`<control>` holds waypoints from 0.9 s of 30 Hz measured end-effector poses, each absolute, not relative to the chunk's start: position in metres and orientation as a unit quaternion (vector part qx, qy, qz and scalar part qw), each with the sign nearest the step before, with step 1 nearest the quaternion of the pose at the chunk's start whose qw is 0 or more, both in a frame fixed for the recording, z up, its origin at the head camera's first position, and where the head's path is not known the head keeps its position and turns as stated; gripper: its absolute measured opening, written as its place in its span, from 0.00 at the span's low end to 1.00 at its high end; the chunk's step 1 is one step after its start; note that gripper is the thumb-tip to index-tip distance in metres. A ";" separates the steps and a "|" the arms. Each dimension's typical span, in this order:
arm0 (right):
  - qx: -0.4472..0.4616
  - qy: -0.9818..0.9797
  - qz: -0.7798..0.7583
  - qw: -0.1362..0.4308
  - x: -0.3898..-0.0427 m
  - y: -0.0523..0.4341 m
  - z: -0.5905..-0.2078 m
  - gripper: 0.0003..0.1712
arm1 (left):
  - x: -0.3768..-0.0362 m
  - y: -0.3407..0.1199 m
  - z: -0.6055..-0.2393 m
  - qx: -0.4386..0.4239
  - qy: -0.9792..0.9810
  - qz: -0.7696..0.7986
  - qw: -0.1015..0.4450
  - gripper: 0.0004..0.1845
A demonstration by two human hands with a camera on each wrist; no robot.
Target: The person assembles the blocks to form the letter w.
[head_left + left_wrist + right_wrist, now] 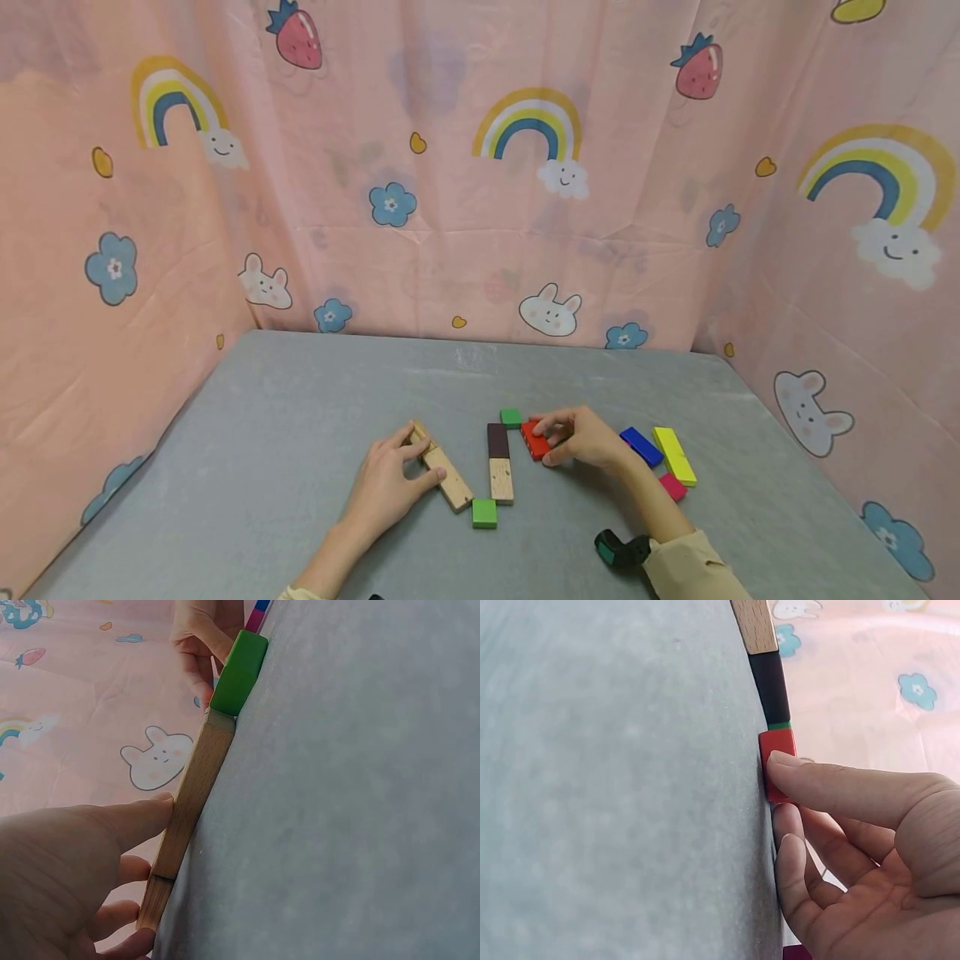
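Right now both hands are placing flat wooden blocks into a zigzag line on the grey table (300, 400). The left hand (390, 487) pinches the plain wooden block (442, 477) between thumb and fingers; that block lies at a slant, its near end close to a green square block (484, 512). Just beside it lies a second long block (500, 463), dark brown at the far half and pale at the near half, with a small green block (511, 417) at its far end. The right hand (581, 437) has its fingers curled over the red block (534, 439), thumb against its near edge, holding it next to that small green block. Blue (641, 447), yellow (674, 456) and pink (672, 487) blocks wait behind the right wrist.

Judging from this, the step in hand is aligning pieces end to end. Next would call for nudging the red block flush; whether it already touches the green one is hard to tell from the wrist view.
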State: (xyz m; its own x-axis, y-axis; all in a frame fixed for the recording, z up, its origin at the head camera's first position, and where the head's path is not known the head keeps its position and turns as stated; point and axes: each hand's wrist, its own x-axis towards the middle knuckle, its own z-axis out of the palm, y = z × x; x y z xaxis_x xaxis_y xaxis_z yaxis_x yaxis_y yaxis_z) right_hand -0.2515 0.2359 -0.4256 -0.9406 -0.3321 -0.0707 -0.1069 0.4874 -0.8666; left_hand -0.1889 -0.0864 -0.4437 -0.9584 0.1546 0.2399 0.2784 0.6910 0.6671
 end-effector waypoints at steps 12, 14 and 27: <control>-0.134 0.849 -0.497 0.119 -0.249 0.236 -0.422 0.19 | -0.190 -0.086 -0.445 -0.117 -0.916 -0.375 0.082 0.31; -0.131 0.850 -0.496 0.117 -0.250 0.236 -0.423 0.19 | -0.190 -0.086 -0.445 -0.116 -0.916 -0.375 0.082 0.31; -0.124 0.850 -0.498 0.118 -0.249 0.237 -0.423 0.19 | -0.188 -0.085 -0.444 -0.115 -0.918 -0.372 0.083 0.31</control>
